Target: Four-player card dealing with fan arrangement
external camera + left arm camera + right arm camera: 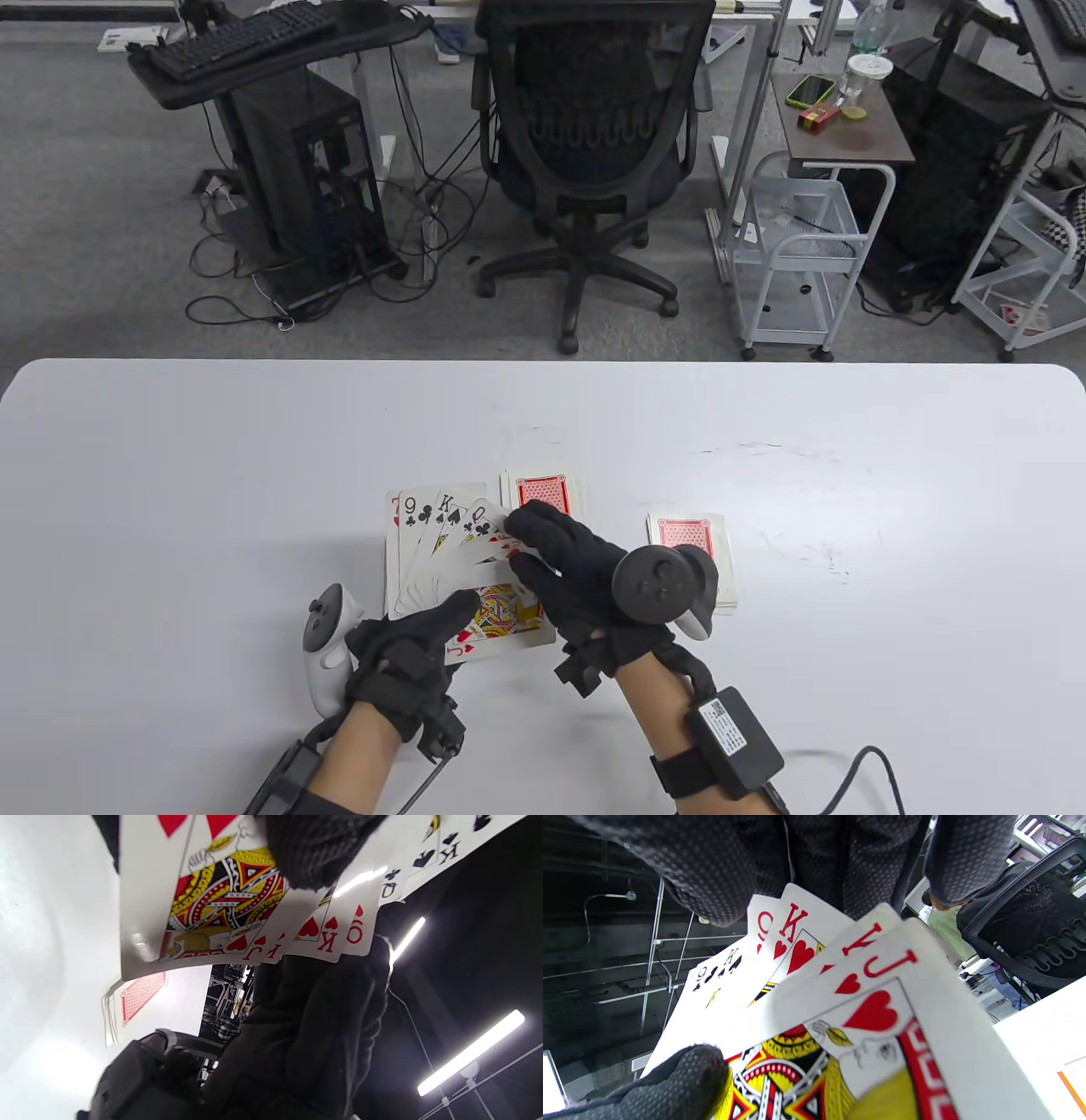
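A face-up fan of cards [441, 543] is lifted off the white table [170, 475]; a nine of clubs, king of spades, queen of clubs and jack of hearts show. My left hand [428, 632] grips the fan's lower end, thumb on the jack of hearts [212, 899]. My right hand [530, 552] pinches the fan's upper right cards, fingers curled over their edge. In the right wrist view the fan [840, 1005] fills the frame, with my right fingers [734, 866] behind it. Two face-down red-backed piles lie on the table, one [543, 495] beyond the fan, one [689, 543] to its right.
An office chair [585, 161] stands beyond the table's far edge, a wire cart [797, 255] to its right. The right-hand pile [135, 1001] also shows in the left wrist view.
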The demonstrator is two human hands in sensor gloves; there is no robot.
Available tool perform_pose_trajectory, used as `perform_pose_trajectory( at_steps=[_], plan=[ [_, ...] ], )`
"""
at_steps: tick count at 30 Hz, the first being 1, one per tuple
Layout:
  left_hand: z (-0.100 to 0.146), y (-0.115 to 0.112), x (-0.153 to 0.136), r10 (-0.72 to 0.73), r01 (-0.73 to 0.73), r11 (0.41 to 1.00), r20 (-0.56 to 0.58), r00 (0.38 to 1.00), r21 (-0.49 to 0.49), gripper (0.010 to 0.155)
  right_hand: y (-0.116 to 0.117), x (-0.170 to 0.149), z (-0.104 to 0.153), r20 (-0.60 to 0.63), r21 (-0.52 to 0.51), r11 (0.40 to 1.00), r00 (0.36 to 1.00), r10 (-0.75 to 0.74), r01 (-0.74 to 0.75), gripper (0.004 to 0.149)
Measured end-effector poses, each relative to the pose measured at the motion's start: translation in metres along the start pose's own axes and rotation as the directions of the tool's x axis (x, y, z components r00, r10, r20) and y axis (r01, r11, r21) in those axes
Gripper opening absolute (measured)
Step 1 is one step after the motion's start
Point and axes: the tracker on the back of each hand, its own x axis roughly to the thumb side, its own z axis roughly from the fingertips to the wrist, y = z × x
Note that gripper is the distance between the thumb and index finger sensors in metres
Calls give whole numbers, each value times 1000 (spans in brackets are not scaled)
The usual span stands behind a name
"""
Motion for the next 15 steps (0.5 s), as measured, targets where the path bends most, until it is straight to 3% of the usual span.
perform_pose_trajectory(
  at_steps=[3, 5, 11, 15],
  plan=[
    [-1, -2, 1, -45, 45, 999, -4, 999, -21, 58, -6, 1, 0, -21, -46, 997, 998, 65, -66, 41],
    [-2, -5, 1, -70, 70, 996, -5, 998, -47, 58, -8, 1, -3, -19, 19, 994, 994, 107, -107, 41],
    [-5, -7, 3, -108, 106, 987, -10, 994, -122, 59, -16, -5, -6, -51, 63, 995, 996, 79, -76, 42],
    [-7, -7, 5, -149, 145, 978, -14, 989, -152, 58, -30, -14, -6, -90, 27, 1000, 996, 16, -14, 42]
  ],
)
